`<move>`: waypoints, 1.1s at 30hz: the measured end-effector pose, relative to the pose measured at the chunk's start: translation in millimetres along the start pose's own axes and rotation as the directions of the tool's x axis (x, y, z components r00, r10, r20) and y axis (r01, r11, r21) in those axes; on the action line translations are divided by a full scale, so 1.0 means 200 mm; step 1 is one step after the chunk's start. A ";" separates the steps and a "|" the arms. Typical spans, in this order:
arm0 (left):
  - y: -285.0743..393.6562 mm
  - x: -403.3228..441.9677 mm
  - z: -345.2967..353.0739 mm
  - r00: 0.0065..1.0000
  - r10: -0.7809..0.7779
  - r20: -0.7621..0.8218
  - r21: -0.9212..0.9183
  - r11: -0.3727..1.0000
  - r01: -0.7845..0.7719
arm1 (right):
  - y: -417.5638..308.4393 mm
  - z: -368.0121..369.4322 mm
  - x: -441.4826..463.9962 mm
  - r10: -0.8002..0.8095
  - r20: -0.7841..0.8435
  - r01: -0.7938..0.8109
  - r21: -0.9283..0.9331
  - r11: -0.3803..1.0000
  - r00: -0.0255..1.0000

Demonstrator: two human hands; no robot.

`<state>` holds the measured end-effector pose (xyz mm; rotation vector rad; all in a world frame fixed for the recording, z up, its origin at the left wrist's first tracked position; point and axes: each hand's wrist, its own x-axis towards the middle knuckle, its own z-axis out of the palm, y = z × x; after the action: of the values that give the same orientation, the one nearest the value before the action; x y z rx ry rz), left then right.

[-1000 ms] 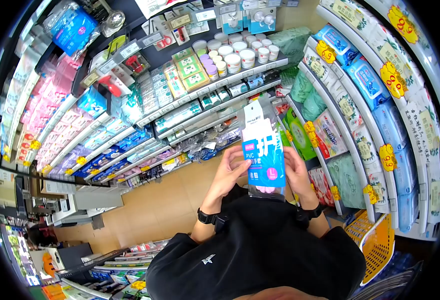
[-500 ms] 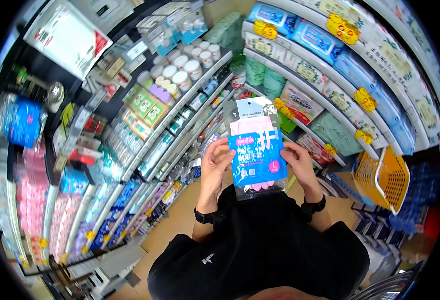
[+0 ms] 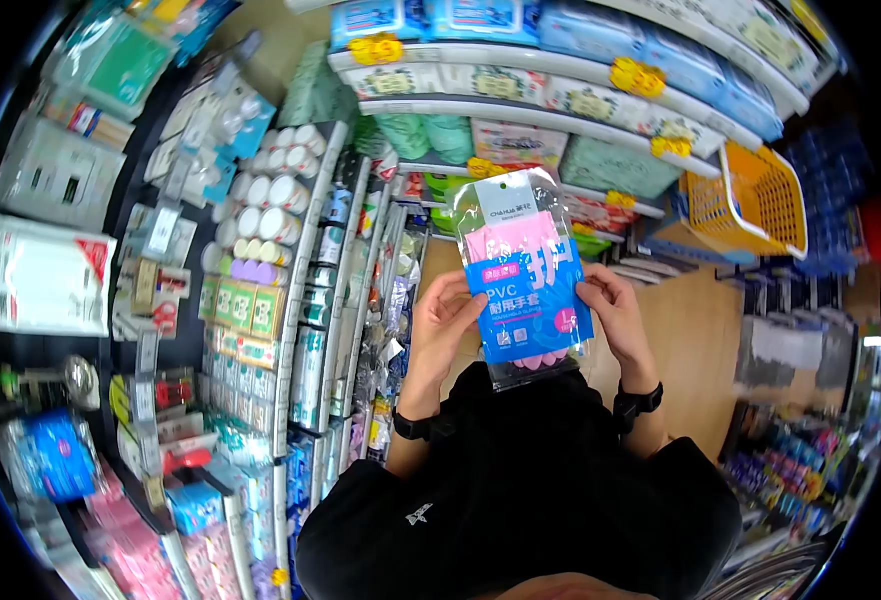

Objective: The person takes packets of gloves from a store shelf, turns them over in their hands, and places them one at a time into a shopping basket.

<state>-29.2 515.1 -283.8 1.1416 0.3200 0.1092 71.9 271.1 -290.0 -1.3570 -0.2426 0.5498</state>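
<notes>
A packet of household gloves [image 3: 528,290] is held upright in front of my chest. It is a clear bag with a blue label reading PVC and a large L, and pink gloves show through above and below the label. My left hand [image 3: 444,318] pinches the packet's left edge, thumb on the front. On the opposite edge, my right hand [image 3: 615,310] grips it the same way, thumb on the label. The fingers behind the packet are partly hidden. Each wrist wears a black band.
Shelves of white tubs [image 3: 272,192] and hanging packets, one a white bag [image 3: 45,270], stand on the left. Ahead, shelves hold blue wipes packs [image 3: 485,18] with yellow tags. A yellow basket [image 3: 745,205] is at the right, above wooden-coloured floor [image 3: 685,370].
My view and body have turned to the right, so the shelves swing leftward and more floor shows at the right. Both hands keep the glove packet, which now tilts slightly differently.
</notes>
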 end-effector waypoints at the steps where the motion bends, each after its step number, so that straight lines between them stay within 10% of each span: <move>1: -0.01 0.01 0.02 0.999 -0.022 0.028 0.008 1.000 0.022 | 0.01 -0.01 -0.03 0.002 -0.035 -0.001 0.009 1.000 0.999; 18: -0.17 0.36 0.61 0.903 -0.197 0.381 0.178 0.974 0.138 | -0.04 -0.55 -0.35 -0.021 -0.403 0.020 -0.008 1.000 0.915; 33: -0.61 0.77 1.81 0.824 -0.170 0.540 0.196 0.978 0.073 | -0.35 -1.66 -0.49 -0.126 -0.509 0.074 -0.120 0.990 0.851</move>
<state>218.5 185.2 -288.6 1.2614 -0.1237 -0.3706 160.9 -69.7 -277.6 -1.5249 0.1037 0.0699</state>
